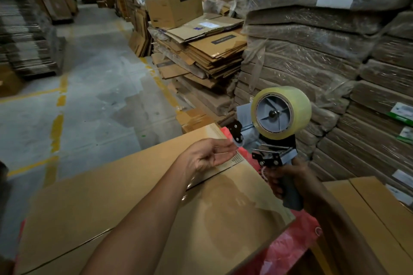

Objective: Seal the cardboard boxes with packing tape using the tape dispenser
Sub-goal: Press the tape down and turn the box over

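Cardboard box (111,196) cropped, right hand (288,176) covering dispenser handle (292,196), left hand (207,155) blurred

Glossy clear tape roll (282,112); matt brown cardboard box (125,187).

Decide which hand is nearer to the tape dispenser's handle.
Right. The right hand grips the handle; the left hand hovers over the cardboard box, fingertips near the dispenser's front roller.

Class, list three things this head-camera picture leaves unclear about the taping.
- Head view: left hand fingertips blurred at the tape dispenser; pinch unclear.
- The right hand hides the dispenser's handle.
- The cardboard box: near end cut off by the bottom edge; label print too small.
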